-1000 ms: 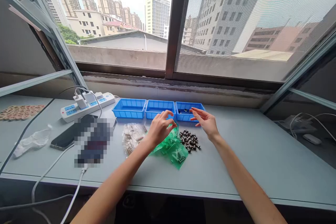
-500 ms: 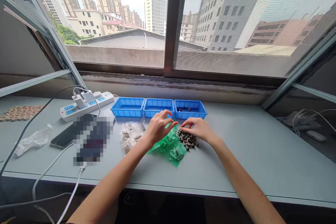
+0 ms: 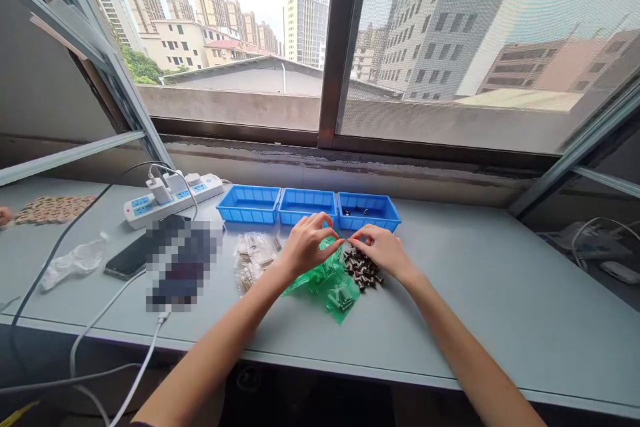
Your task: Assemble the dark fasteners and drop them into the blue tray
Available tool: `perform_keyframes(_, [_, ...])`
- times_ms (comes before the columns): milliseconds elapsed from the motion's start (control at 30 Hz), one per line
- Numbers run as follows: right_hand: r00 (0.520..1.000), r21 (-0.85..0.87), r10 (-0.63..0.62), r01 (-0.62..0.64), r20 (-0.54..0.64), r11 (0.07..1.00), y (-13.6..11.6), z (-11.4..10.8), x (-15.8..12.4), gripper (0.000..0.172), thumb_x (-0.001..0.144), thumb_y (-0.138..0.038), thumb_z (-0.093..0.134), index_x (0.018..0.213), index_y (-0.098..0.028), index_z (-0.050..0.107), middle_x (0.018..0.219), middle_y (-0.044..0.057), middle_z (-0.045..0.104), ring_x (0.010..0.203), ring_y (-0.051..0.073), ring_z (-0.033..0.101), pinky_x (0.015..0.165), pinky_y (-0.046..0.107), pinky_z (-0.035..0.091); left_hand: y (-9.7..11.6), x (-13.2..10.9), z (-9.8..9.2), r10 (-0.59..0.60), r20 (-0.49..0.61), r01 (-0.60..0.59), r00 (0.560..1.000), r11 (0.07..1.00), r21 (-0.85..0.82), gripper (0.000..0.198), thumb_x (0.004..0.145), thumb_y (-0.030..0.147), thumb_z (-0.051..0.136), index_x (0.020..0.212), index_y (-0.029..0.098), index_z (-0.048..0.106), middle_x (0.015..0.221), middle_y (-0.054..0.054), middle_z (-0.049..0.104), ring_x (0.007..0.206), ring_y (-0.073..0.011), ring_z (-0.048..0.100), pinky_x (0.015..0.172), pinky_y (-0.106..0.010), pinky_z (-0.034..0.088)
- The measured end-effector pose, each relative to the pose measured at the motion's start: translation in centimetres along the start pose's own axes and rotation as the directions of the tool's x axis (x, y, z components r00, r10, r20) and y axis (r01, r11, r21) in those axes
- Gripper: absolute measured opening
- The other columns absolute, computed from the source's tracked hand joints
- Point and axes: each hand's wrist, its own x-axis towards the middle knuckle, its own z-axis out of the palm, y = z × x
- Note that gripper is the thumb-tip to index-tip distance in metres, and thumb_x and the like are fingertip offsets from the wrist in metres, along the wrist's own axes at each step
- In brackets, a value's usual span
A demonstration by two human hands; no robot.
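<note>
My left hand [image 3: 306, 244] hovers over a green plastic bag [image 3: 327, 283] of small parts, its fingers curled and pinched toward my right hand. My right hand [image 3: 381, 249] rests over a pile of small dark screws [image 3: 363, 268], fingertips pinched at the pile's left edge. The fingertips of both hands nearly meet; what they pinch is too small to make out. Three blue trays [image 3: 308, 206] stand in a row just behind the hands; the right tray [image 3: 385, 215] holds a few dark screws.
A clear bag of parts [image 3: 251, 255] lies left of the green one. Farther left are a phone [image 3: 134, 253], a blurred patch, a white power strip [image 3: 170, 199] with cables, and crumpled plastic [image 3: 73, 262]. Window frame behind; cables at far right [image 3: 595, 240].
My right hand came back from the right blue tray down to the screw pile and pinched there. The left hand stayed over the green bag, fingers closing toward the right hand.
</note>
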Motion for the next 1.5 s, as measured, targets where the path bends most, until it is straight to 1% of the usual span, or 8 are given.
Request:
perform_keyframes(267, [0.997, 0.324, -0.020, -0.003, 0.069, 0.946, -0.7, 0.5, 0.4, 0.055, 0.069, -0.067, 0.054, 0.079, -0.017, 0.074, 0.070, 0.007, 0.069, 0.052, 0.015, 0.053, 0.048, 0.028, 0.042, 0.2, 0.0, 0.2, -0.030, 0.011, 0.029, 0.999, 0.999, 0.029, 0.027, 0.088, 0.044, 0.054, 0.086, 0.020, 0.067, 0.088, -0.003, 0.062, 0.078, -0.0163, 0.058, 0.065, -0.029, 0.042])
perform_keyframes(433, [0.993, 0.481, 0.002, -0.059, 0.118, 0.875, -1.4, 1.0, 0.1, 0.046, 0.063, -0.061, 0.066, 0.077, -0.018, 0.075, 0.063, 0.003, 0.066, 0.047, 0.011, 0.047, 0.042, 0.025, 0.035, 0.1, -0.1, 0.4, -0.037, -0.002, 0.037, 0.999, 0.998, 0.055, 0.020, 0.086, 0.037, 0.060, 0.080, 0.020, 0.067, 0.088, -0.003, 0.062, 0.078, -0.0163, 0.059, 0.065, -0.028, 0.044])
perform_keyframes(567, [0.988, 0.579, 0.069, -0.138, 0.139, 0.804, -1.7, 0.9, 0.0, 0.038, 0.057, -0.050, 0.075, 0.079, -0.019, 0.074, 0.069, 0.003, 0.069, 0.051, 0.012, 0.050, 0.043, 0.024, 0.035, 0.0, -0.2, 0.3, -0.042, -0.009, 0.042, 0.999, 0.997, 0.057, 0.014, 0.083, 0.034, 0.065, 0.083, 0.020, 0.067, 0.089, -0.003, 0.062, 0.079, -0.0168, 0.060, 0.066, -0.029, 0.046])
perform_keyframes(733, [0.977, 0.638, 0.129, -0.208, 0.169, 0.741, -2.1, 0.7, -0.1, 0.038, 0.057, -0.044, 0.078, 0.086, -0.020, 0.072, 0.080, 0.005, 0.072, 0.056, 0.012, 0.053, 0.043, 0.022, 0.033, 0.2, -0.2, 0.2, -0.054, -0.047, 0.055, 0.997, 0.998, 0.015, 0.010, 0.084, 0.028, 0.063, 0.088, 0.019, 0.065, 0.090, -0.003, 0.061, 0.077, -0.0164, 0.060, 0.067, -0.029, 0.049])
perform_keyframes(967, [0.945, 0.701, 0.109, -0.304, 0.309, 0.646, -2.5, 0.8, -0.3, 0.045, 0.056, -0.044, 0.080, 0.092, -0.020, 0.069, 0.076, 0.002, 0.068, 0.053, 0.009, 0.042, 0.043, 0.020, 0.028, 0.0, -0.1, 0.1, -0.039, -0.030, 0.035, 0.999, 0.994, -0.108, 0.007, 0.089, 0.022, 0.055, 0.092, 0.019, 0.061, 0.094, -0.003, 0.060, 0.081, -0.0147, 0.062, 0.070, -0.027, 0.052])
perform_keyframes(1167, [0.948, 0.747, 0.141, -0.313, 0.286, 0.586, -3.0, 0.8, -0.4, 0.049, 0.051, -0.046, 0.082, 0.092, -0.022, 0.069, 0.084, 0.002, 0.066, 0.048, 0.006, 0.037, 0.041, 0.020, 0.026, 0.5, -0.2, 0.1, -0.060, -0.048, 0.051, 0.997, 0.984, -0.171, 0.006, 0.089, 0.022, 0.056, 0.093, 0.018, 0.058, 0.093, -0.004, 0.060, 0.084, -0.0155, 0.062, 0.072, -0.027, 0.052])
perform_keyframes(1367, [0.973, 0.728, 0.136, -0.228, 0.184, 0.647, -2.5, 1.4, -0.2, 0.051, 0.050, -0.055, 0.079, 0.087, -0.020, 0.069, 0.077, 0.002, 0.065, 0.044, 0.006, 0.035, 0.039, 0.021, 0.026, 0.7, -0.3, 0.3, -0.100, -0.074, 0.091, 0.992, 0.989, -0.116, 0.013, 0.087, 0.032, 0.059, 0.089, 0.019, 0.058, 0.091, -0.004, 0.061, 0.081, -0.0161, 0.062, 0.071, -0.029, 0.052])
perform_keyframes(1500, [0.975, 0.712, 0.103, -0.214, 0.196, 0.669, -2.5, 1.4, -0.2, 0.052, 0.050, -0.058, 0.078, 0.084, -0.020, 0.068, 0.068, 0.000, 0.064, 0.045, 0.006, 0.033, 0.040, 0.021, 0.025, 0.7, -0.4, 0.4, -0.109, -0.103, 0.100, 0.989, 0.991, -0.089, 0.012, 0.091, 0.029, 0.053, 0.093, 0.020, 0.060, 0.091, -0.004, 0.061, 0.080, -0.0158, 0.063, 0.070, -0.028, 0.052])
